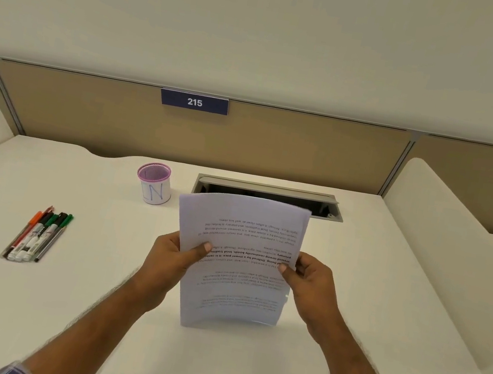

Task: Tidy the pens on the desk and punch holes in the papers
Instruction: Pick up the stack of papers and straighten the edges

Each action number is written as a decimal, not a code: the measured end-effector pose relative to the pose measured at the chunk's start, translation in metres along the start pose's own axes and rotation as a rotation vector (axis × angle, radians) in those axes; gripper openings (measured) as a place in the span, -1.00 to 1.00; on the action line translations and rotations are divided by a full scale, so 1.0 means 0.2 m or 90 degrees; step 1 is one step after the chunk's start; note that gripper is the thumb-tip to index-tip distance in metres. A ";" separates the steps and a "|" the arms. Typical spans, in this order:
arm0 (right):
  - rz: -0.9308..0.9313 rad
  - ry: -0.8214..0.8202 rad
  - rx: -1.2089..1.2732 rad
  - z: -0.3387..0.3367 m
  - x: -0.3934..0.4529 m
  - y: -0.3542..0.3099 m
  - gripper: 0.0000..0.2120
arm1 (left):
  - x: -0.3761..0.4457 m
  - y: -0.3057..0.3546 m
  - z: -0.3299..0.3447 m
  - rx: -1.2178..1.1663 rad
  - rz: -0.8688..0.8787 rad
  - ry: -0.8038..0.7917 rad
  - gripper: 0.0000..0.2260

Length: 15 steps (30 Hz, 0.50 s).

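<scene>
Papers (237, 250) stand upright on their bottom edge on the desk (350, 302), left hand (173, 254) and right hand (308, 277) pinching the side edges, thumbs in front. Light, floppy sheets, I'd say, bowing already; mid-edge grips look best to keep the stack squared.

Bright even light, soft shadows, curved edges

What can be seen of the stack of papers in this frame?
The stack of papers is white printed sheets, the text upside down to the camera, some lines bold. It stands upright and slightly bowed, its bottom edge at the white desk in front of the cable hatch. The left hand and right hand grip its side edges, thumbs on the front.
</scene>
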State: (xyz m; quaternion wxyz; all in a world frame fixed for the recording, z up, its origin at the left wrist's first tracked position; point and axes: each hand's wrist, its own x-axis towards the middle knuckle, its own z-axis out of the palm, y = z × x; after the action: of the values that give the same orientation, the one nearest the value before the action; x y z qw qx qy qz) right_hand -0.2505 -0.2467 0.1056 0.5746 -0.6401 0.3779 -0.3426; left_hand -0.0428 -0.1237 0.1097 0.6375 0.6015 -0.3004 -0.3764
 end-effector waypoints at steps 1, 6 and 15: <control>-0.008 0.007 -0.005 0.00 0.00 -0.01 -0.82 | 0.00 0.00 0.00 -0.001 0.007 0.002 -0.81; -0.053 0.023 -0.007 0.00 0.00 -0.03 -0.80 | 0.00 -0.01 -0.02 -0.013 0.039 0.000 -0.83; -0.048 0.033 -0.020 0.01 -0.03 0.03 -0.75 | -0.03 -0.09 0.01 0.027 0.055 0.013 -0.88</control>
State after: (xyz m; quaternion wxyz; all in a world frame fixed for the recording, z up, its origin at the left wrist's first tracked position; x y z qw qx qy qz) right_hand -0.2524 -0.2407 0.1003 0.5416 -0.6535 0.3735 -0.3743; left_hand -0.0500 -0.1205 0.0920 0.6431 0.6052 -0.3273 -0.3362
